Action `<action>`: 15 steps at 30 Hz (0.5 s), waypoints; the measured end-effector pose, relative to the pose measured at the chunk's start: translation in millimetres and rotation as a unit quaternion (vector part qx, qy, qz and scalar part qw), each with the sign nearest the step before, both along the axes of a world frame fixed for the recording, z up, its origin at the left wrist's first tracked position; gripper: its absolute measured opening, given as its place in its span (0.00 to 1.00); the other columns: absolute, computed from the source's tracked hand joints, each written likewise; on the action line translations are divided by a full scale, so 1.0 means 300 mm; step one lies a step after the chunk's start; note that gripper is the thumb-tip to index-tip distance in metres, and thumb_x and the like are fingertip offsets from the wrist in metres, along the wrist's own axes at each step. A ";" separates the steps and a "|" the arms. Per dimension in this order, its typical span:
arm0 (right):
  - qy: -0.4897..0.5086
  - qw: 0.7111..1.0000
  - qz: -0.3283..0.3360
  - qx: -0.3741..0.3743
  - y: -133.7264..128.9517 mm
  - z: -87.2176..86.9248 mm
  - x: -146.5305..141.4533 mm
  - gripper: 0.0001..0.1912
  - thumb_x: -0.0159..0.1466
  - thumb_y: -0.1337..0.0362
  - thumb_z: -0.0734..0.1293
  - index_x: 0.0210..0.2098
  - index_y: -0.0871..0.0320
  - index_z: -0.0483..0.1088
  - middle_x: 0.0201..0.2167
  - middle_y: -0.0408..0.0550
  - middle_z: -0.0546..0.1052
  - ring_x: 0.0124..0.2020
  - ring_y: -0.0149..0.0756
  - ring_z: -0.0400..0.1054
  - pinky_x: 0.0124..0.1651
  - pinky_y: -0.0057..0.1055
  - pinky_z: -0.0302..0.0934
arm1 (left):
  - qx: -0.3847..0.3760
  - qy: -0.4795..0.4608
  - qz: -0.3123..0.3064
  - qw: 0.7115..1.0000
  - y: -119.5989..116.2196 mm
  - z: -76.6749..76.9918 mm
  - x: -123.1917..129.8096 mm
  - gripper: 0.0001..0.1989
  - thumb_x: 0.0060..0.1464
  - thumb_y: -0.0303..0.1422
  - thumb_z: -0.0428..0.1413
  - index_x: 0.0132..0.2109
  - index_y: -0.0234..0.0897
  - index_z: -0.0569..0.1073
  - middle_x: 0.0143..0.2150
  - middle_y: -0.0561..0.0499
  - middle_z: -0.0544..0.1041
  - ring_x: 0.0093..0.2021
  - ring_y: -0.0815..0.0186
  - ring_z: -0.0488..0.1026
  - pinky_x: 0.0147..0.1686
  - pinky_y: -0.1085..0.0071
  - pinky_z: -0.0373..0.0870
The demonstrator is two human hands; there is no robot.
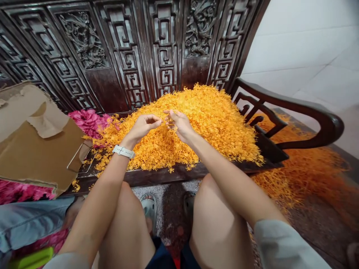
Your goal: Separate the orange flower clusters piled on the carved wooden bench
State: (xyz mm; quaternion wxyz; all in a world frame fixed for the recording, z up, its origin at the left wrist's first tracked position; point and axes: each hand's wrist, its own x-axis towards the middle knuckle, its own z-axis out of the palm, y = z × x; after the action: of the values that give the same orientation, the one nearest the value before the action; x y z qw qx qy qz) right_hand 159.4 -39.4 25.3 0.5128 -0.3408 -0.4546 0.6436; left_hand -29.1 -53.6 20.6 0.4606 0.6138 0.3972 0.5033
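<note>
A big heap of small yellow artificial flower pieces (215, 123) is piled on the seat of a dark wooden bench. Both hands are over the middle of the heap, their fingertips close together. My left hand (143, 127), with a white watch (123, 151) on its wrist, has thumb and index finger pinched together; what lies between the tips is too small to make out. My right hand (179, 125) has curled fingers around a yellow flower piece (172, 129), whose thin strands show beneath the fingers.
The carved bench back (112, 86) rises behind the heap, with a curved armrest (303, 106) at right. Torn cardboard (36, 149) leans at left, near pink flowers (88, 123) and a metal wire frame (75, 157). Orange strands (297, 179) cover the floor at right. Another person's jeans (33, 220) show lower left.
</note>
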 end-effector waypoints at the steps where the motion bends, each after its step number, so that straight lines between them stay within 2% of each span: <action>1: -0.001 1.000 -0.007 0.005 0.002 -0.003 -0.002 0.12 0.77 0.59 0.64 0.46 0.59 0.77 0.30 0.42 0.71 0.27 0.27 0.64 0.32 0.26 0.60 | -0.031 -0.014 0.011 0.999 -0.006 -0.001 0.003 0.15 0.48 0.40 0.75 0.34 0.35 0.82 0.36 0.45 0.81 0.35 0.66 0.75 0.37 0.70 0.74; 4: -0.030 0.998 0.004 0.052 0.007 -0.016 -0.008 0.09 0.76 0.63 0.64 0.47 0.58 0.76 0.27 0.39 0.69 0.24 0.25 0.61 0.31 0.25 0.59 | -0.129 -0.072 0.004 0.989 -0.023 -0.003 0.031 0.23 0.51 0.51 0.73 0.38 0.35 0.79 0.38 0.44 0.81 0.34 0.66 0.77 0.35 0.71 0.76; 6: -0.061 0.994 0.034 0.090 0.003 -0.026 -0.017 0.09 0.75 0.64 0.65 0.52 0.58 0.74 0.26 0.38 0.72 0.24 0.26 0.63 0.31 0.24 0.59 | -0.128 -0.105 -0.014 0.986 -0.029 -0.004 0.061 0.24 0.54 0.53 0.71 0.41 0.36 0.79 0.36 0.47 0.79 0.33 0.67 0.78 0.35 0.71 0.76; 8: -0.068 0.990 0.056 0.106 -0.006 -0.033 -0.029 0.11 0.75 0.63 0.65 0.55 0.56 0.71 0.24 0.37 0.74 0.23 0.27 0.63 0.29 0.24 0.58 | -0.092 -0.128 -0.001 0.987 -0.028 -0.006 0.089 0.22 0.54 0.51 0.71 0.41 0.37 0.78 0.29 0.50 0.76 0.30 0.67 0.76 0.34 0.71 0.75; 10: -0.048 0.993 0.051 0.100 -0.012 -0.036 -0.038 0.10 0.74 0.61 0.66 0.54 0.54 0.66 0.23 0.35 0.74 0.21 0.27 0.63 0.26 0.23 0.56 | -0.070 -0.145 0.049 0.986 -0.017 -0.013 0.111 0.20 0.54 0.47 0.72 0.39 0.35 0.78 0.26 0.52 0.73 0.25 0.68 0.73 0.31 0.72 0.73; 12: -0.016 0.996 0.024 0.087 -0.009 -0.033 -0.040 0.08 0.74 0.59 0.67 0.48 0.52 0.63 0.22 0.32 0.73 0.19 0.26 0.61 0.25 0.22 0.54 | -0.062 -0.147 0.110 0.981 0.004 -0.023 0.126 0.18 0.54 0.44 0.72 0.36 0.34 0.78 0.26 0.51 0.75 0.20 0.72 0.66 0.24 0.74 0.65; 14: 0.008 0.998 -0.015 0.068 0.003 -0.024 -0.033 0.09 0.75 0.59 0.65 0.42 0.52 0.59 0.20 0.31 0.70 0.18 0.25 0.59 0.24 0.21 0.53 | -0.035 -0.108 0.158 0.981 0.029 -0.034 0.135 0.15 0.54 0.41 0.71 0.34 0.33 0.79 0.26 0.51 0.75 0.18 0.75 0.57 0.20 0.74 0.54; 15: 0.016 0.998 -0.035 0.055 0.012 -0.019 -0.029 0.09 0.76 0.60 0.64 0.40 0.52 0.58 0.19 0.31 0.69 0.18 0.25 0.57 0.24 0.21 0.51 | -0.009 -0.074 0.172 0.982 0.042 -0.038 0.138 0.14 0.54 0.39 0.70 0.32 0.33 0.79 0.26 0.51 0.75 0.18 0.74 0.57 0.20 0.74 0.51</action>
State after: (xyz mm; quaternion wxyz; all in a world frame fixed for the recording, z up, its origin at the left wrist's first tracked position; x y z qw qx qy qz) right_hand 150.6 -35.9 19.5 0.5602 -0.3170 -0.4691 0.6047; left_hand 12.4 -40.9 9.2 0.4013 0.4930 0.4662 0.6153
